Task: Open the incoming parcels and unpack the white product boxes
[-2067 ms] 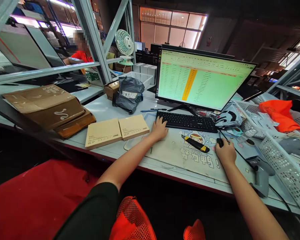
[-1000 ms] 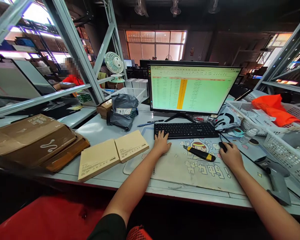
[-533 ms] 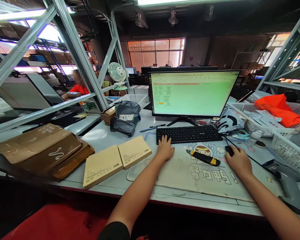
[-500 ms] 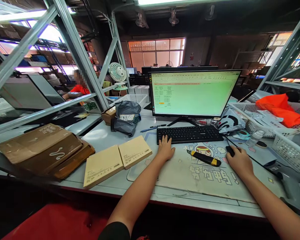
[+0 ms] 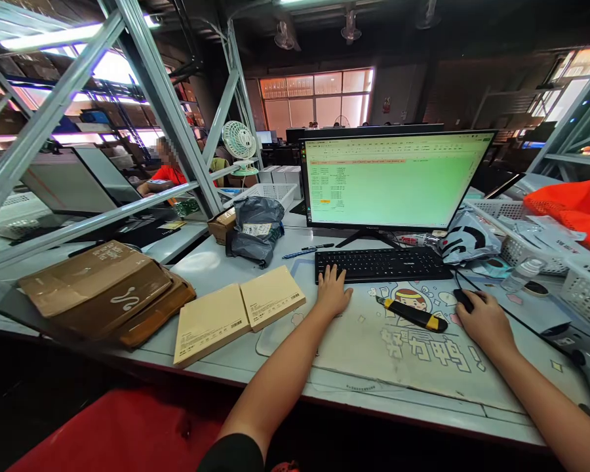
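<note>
My left hand (image 5: 333,292) lies flat, fingers spread on the left end of a black keyboard (image 5: 382,263). My right hand (image 5: 486,322) is cupped over a black mouse (image 5: 463,299), gripping it on a printed desk mat (image 5: 398,341). A yellow and black utility knife (image 5: 413,314) lies on the mat between my hands. The monitor (image 5: 396,179) behind the keyboard shows a pale green sheet with few rows.
Two tan flat boxes (image 5: 238,313) and a stack of brown cardboard mailers (image 5: 103,292) lie left. A grey poly bag (image 5: 255,229), pens (image 5: 307,250), white baskets (image 5: 535,246) and orange cloth (image 5: 573,203) surround the screen. A handheld scanner (image 5: 583,357) sits far right. A person in red (image 5: 170,174) sits beyond the metal rack.
The view rose and shifted left. The screen changed from a full table with an orange column to a nearly blank green sheet. Both hands stayed on keyboard and mouse.
</note>
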### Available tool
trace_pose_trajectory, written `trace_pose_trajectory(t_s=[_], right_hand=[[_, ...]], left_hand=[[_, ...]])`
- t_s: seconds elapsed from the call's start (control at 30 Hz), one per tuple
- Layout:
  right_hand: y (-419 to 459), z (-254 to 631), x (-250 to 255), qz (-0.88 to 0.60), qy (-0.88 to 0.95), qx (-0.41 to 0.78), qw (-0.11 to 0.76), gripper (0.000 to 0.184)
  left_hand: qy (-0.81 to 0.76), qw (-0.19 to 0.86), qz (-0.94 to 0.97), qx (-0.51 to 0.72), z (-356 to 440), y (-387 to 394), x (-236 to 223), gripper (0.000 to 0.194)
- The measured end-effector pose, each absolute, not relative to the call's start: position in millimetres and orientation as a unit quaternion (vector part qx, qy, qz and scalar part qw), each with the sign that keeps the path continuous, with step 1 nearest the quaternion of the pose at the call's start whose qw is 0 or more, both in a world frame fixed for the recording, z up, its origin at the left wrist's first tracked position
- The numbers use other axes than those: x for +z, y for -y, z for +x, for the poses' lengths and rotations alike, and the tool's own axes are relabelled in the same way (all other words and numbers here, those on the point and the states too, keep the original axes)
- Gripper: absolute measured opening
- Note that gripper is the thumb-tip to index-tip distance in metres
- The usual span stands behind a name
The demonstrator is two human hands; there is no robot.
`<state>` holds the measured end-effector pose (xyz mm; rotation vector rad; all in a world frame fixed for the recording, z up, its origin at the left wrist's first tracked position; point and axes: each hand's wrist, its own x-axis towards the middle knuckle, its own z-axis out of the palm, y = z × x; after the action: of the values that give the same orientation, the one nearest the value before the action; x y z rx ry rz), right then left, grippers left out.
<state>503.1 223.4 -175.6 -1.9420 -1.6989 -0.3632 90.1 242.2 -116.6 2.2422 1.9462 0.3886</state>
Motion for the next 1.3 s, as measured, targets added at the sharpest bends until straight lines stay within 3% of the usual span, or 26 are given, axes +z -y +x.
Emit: trace_pose_trajectory(t_s=[1.3], right_hand=[[-218.4,494.4,-166.4,-0.703,0.639,-0.156,0.270,0.061]], left_hand=[[-0.680,0.035,0.714,0.162,97.1,-246.7,-114.3,0.065]])
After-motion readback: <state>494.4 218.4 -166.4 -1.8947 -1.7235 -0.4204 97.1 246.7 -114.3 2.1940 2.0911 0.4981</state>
